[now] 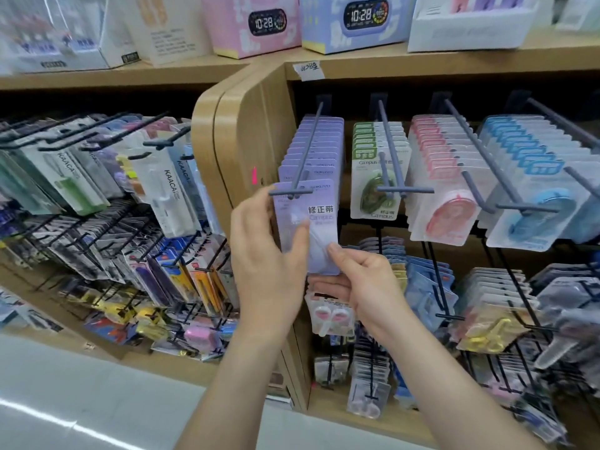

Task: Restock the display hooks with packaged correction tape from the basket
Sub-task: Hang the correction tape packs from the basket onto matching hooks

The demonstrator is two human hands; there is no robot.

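Note:
A purple correction tape package [319,219] hangs at the front tip of the leftmost grey display hook [308,157], with a row of the same purple packs behind it. My left hand [269,254] grips the package's left edge, thumb pressed on its front. My right hand [354,284] pinches its lower right corner from below. Both hands touch the same package. The basket is out of view.
Green [378,190], pink [441,203] and blue [532,209] correction tape packs fill the hooks to the right. A rounded wooden shelf divider [233,147] stands just left of my hands. Black wire hooks with stationery crowd the left bay and the rows below.

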